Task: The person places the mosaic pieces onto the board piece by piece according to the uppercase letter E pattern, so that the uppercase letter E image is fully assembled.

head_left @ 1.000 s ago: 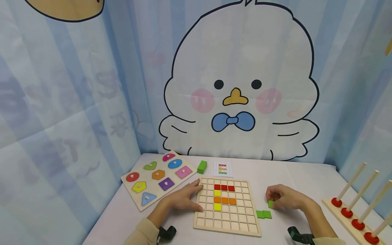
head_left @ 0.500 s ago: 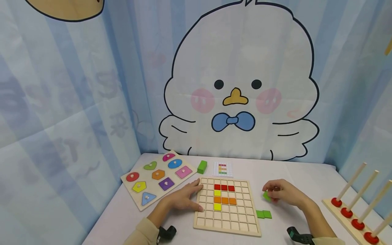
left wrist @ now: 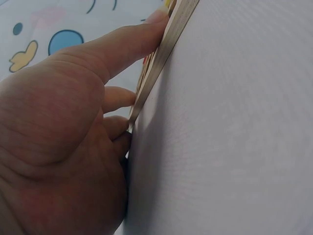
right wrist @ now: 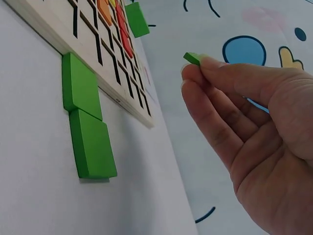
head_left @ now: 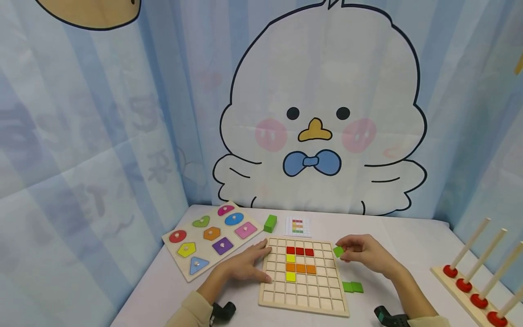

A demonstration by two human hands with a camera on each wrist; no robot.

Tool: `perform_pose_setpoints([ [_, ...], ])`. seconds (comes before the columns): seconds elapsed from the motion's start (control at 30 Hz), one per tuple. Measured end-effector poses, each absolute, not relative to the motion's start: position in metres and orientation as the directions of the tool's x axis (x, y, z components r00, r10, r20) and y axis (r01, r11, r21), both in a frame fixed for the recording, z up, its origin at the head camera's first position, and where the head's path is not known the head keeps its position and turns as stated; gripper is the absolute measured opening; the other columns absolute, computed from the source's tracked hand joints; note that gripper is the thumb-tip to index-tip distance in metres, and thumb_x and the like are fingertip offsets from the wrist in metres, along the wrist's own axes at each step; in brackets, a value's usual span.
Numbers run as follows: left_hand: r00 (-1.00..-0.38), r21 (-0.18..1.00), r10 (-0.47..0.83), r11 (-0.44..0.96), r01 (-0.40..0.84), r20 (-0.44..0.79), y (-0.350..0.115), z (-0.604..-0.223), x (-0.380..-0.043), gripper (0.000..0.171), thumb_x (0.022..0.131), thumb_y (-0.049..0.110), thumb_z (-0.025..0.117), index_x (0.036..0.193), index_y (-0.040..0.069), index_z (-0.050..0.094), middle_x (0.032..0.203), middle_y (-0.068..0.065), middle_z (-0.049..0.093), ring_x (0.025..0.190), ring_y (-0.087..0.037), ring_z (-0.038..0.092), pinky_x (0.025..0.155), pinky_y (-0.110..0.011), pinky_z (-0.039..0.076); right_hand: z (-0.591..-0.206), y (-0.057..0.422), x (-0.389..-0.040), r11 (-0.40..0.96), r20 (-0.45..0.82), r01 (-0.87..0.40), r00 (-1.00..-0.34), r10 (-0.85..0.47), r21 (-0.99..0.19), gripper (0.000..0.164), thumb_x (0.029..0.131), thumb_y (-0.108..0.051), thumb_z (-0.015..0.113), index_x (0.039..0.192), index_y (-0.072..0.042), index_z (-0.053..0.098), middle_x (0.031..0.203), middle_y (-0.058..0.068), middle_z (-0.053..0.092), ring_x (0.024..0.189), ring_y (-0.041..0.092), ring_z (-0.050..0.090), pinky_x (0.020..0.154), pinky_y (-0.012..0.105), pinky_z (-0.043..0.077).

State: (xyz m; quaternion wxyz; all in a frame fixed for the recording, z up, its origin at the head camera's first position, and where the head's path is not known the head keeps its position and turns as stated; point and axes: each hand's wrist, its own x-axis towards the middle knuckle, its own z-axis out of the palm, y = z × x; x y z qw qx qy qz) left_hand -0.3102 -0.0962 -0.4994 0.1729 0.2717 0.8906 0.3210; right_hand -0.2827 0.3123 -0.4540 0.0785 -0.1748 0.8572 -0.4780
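My right hand (head_left: 367, 253) pinches a small green square tile (head_left: 338, 251) between thumb and fingertips, by the right edge of the wooden grid board (head_left: 302, 309). In the right wrist view the tile (right wrist: 191, 58) pokes out past the fingertips. My left hand (head_left: 244, 264) rests on the board's left edge, thumb and fingers spread along the frame, as the left wrist view also shows (left wrist: 58, 117). Set in the grid are a row of red tiles (head_left: 300, 251), a row of orange tiles (head_left: 301, 268) and two yellow tiles (head_left: 290, 276). Two green tiles (head_left: 353, 287) lie beside the board's right edge.
Behind the board are a pattern card (head_left: 298, 226) and a green block (head_left: 270, 223). A shape puzzle with knobs (head_left: 209, 257) lies at the left. On the right stands a wooden peg rack (head_left: 457, 284) with red rings. Curtains enclose the table.
My right hand has picked up the green tile from the table and carried it left and away from me, to the board's right edge. My left hand has stayed on the board.
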Motion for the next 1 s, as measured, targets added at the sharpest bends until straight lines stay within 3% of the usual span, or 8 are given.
perform_pose_setpoints([
  [0.5, -0.781, 0.672, 0.613, 0.629, 0.390, -0.121, -0.096, -0.499, -0.309, 0.094, 0.085, 0.051, 0.082, 0.163, 0.020, 0.038, 0.177, -0.004, 0.013, 0.163, -0.030, 0.012, 0.131, -0.057, 0.015, -0.450, 0.273, -0.290, 0.561, 0.194, -0.407, -0.895, -0.401, -0.720, 0.025, 0.089, -0.022, 0.083, 0.111, -0.011, 0.077, 0.101, 0.002, 0.074, 0.082, 0.013, 0.062, 0.073, 0.022, 0.056],
  [1.0, -0.782, 0.677, 0.611, 0.627, 0.387, -0.119, -0.097, -0.500, -0.310, 0.093, 0.085, 0.051, 0.082, 0.162, 0.021, 0.039, 0.177, -0.002, 0.013, 0.163, -0.030, 0.013, 0.131, -0.057, 0.016, -0.449, 0.242, -0.297, 0.571, 0.209, -0.453, -0.872, -0.442, -0.685, 0.023, 0.088, -0.025, 0.085, 0.107, -0.014, 0.078, 0.098, -0.003, 0.074, 0.083, 0.012, 0.061, 0.076, 0.024, 0.055],
])
